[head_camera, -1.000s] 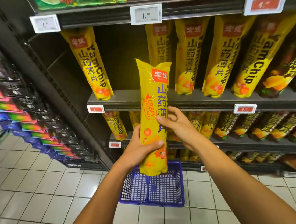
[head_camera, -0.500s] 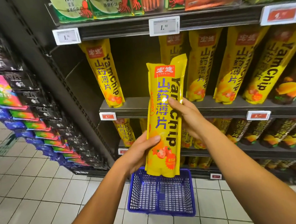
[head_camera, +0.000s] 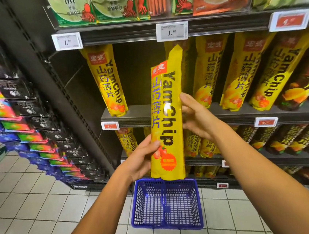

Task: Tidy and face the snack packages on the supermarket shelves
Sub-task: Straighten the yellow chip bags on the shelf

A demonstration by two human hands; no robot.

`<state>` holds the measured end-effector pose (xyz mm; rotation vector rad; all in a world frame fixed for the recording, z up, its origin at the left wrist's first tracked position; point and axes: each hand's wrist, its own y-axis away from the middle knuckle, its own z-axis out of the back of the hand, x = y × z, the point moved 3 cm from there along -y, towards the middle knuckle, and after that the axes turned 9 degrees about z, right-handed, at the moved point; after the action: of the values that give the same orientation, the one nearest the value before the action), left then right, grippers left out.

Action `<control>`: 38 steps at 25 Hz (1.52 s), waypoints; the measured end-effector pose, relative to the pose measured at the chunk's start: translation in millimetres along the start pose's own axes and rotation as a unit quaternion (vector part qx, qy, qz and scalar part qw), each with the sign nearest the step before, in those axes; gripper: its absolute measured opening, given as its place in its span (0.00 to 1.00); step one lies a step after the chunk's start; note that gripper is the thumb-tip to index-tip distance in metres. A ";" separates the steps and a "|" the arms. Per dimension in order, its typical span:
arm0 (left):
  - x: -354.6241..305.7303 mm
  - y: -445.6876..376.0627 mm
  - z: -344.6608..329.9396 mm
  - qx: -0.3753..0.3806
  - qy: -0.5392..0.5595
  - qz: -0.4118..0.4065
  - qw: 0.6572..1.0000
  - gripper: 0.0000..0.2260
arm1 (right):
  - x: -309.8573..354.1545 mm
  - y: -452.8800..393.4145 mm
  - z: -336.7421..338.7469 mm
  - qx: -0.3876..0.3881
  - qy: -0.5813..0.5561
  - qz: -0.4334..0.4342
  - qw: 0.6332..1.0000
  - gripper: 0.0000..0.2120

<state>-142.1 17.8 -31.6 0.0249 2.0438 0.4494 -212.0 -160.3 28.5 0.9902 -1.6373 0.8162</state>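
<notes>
Tall yellow YamChip pack point(head_camera: 166, 115) held upright in front of the shelf point(head_camera: 245, 114), above the blue basket point(head_camera: 165, 204) on the floor. Left hand point(head_camera: 142, 159) gripping its lower edge, thumb across the front. Right hand point(head_camera: 195, 115) clasping the pack's right side (fingers curled behind, hidden). More yellow packs point(head_camera: 244, 73) standing along the shelf's front edge.

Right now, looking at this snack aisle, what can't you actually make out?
All in the head view:
- Price tags: only "1." is readable; the small print is too small.
- Red tags: figures blurred.
- Top-shelf packages: cut off by the upper edge.
- Held YamChip pack: its back faces away; the left hand and right hand cover its edges.
- Blue basket: its far rim is hidden behind the pack.
</notes>
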 end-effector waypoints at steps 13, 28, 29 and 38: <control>10.3 -7.3 22.1 -0.098 -0.045 -0.014 0.994 0.48 | -3.6 -12.4 -28.4 -0.048 0.245 0.049 0.967 0.30; 6.4 5.2 34.3 -0.050 -0.052 0.026 0.997 0.45 | -4.8 1.2 -39.5 0.021 0.132 0.041 0.990 0.34; 6.5 5.6 36.6 -0.052 -0.066 0.019 0.996 0.45 | -4.7 1.6 -39.3 0.033 0.128 0.038 0.991 0.37; -0.5 11.5 55.0 -0.092 -0.144 -0.046 0.984 0.43 | 0.0 7.7 -45.0 0.111 0.102 0.078 0.985 0.41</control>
<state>-97.1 45.1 -51.1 -0.1107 1.7070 0.5408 -200.5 -117.5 39.8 0.9048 -1.4819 1.1875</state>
